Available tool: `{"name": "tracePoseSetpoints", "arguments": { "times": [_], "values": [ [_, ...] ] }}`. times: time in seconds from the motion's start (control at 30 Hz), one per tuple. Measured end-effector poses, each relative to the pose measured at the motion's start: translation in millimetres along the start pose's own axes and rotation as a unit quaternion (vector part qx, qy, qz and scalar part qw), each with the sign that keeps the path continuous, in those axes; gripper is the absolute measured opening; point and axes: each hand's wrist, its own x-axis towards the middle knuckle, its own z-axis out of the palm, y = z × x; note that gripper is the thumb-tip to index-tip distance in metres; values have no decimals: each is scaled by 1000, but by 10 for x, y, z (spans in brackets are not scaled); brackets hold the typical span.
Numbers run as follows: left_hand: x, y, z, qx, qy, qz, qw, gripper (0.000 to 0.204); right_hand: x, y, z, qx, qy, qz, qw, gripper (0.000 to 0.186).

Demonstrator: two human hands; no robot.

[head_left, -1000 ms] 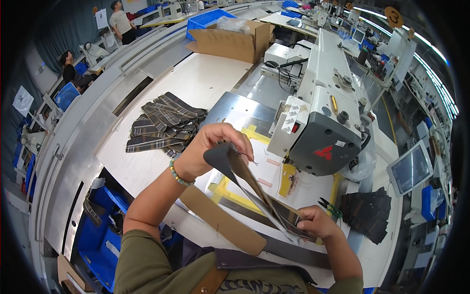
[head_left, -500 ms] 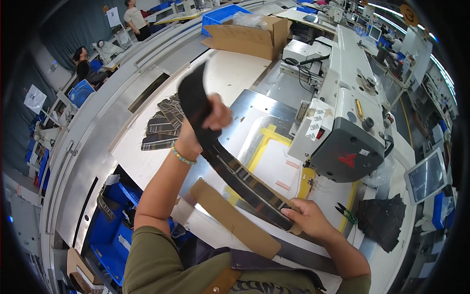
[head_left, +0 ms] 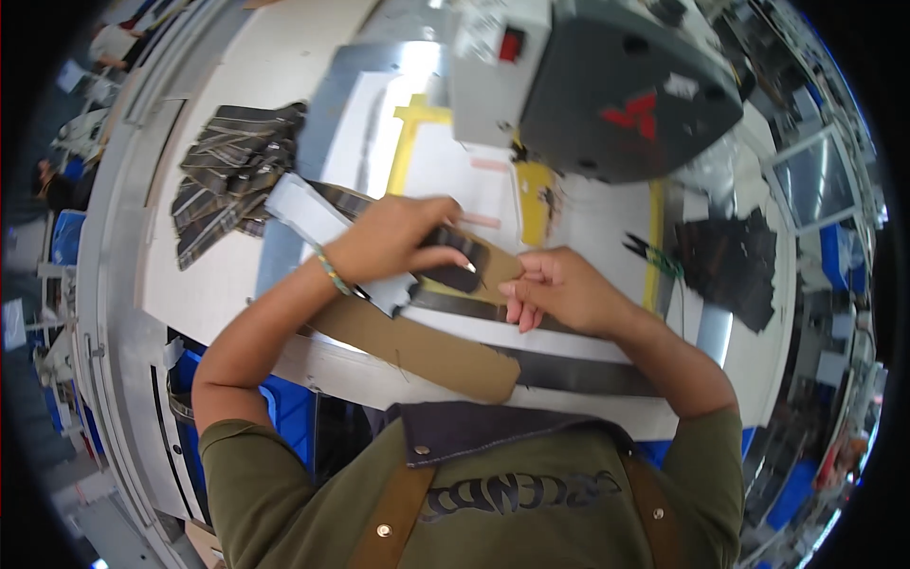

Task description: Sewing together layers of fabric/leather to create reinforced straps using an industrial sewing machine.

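Note:
My left hand point(head_left: 398, 237) is closed around a dark plaid fabric strip point(head_left: 464, 270), whose rounded end sticks out past the thumb. A pale strip point(head_left: 308, 211), perhaps the strip's underside, runs beneath this hand and wrist. Just to the right, my right hand point(head_left: 561, 292) has its thumb and index finger pinched at the end of a tan cardboard piece point(head_left: 502, 273), which lies against the fabric. The other fingers curl loosely below. Nearer to me, a long curved cardboard piece point(head_left: 422, 353) rests along the table's front edge.
A sewing machine head point(head_left: 630, 95) overhangs the work plate, which bears yellow tape point(head_left: 417, 112). Plaid fabric pieces point(head_left: 232, 166) lie piled on the left. Green-handled snips point(head_left: 654, 254) and dark fabric pieces point(head_left: 730, 266) lie right, below a screen point(head_left: 817, 178).
My left hand has come down from its raised position, bringing the strip's far end toward my right hand. The strip, stretched between both hands before, is now gathered in the left. My view has tilted downward.

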Motion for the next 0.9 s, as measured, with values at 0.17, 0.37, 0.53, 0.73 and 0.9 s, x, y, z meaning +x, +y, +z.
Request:
{"name": "tracePoseSetpoints", "arguments": {
  "times": [0.17, 0.37, 0.53, 0.73, 0.9],
  "values": [
    [52, -108, 81, 34, 58, -21, 998, 36, -408, 273, -328, -415, 297, -204, 836, 21],
    [451, -54, 197, -130, 39, -81, 987, 13, -320, 392, -612, -578, 271, -265, 723, 59],
    [751, -125, 276, -35, 39, -109, 993, 16, -165, 471, -799, -650, 285, -228, 666, 74],
    [751, -59, 267, -37, 61, -131, 989, 19, -187, 458, -1004, -626, 338, -249, 657, 67],
    [779, -77, 302, -72, 57, -166, 982, 23, -177, 468, -1079, -508, 371, -315, 711, 36]
  ]
}}
